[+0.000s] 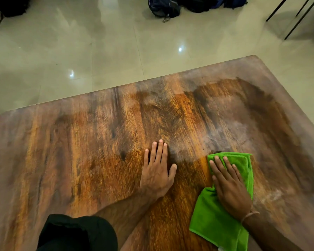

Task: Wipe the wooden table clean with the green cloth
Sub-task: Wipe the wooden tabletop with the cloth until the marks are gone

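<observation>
Head view: right hand (230, 187) (flat) presses green cloth (212, 220)

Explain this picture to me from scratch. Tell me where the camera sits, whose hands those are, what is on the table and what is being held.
There is no machine here. One wide-angle camera is worn on a person's head and looks forward and down, so you see that person's own arms.

The left hand lies flat, palm down, on the wooden table, with nothing in it; it seems to be steadying the person. The right hand lies flat on top of the green cloth, pressing it against the wood rather than gripping it.

The cloth is the only loose thing on the table. Parts of the wood look dull and hazy, others darker and richer, which may be where the cloth has passed.

Beyond the table are a pale tiled floor and some dark bags.
</observation>
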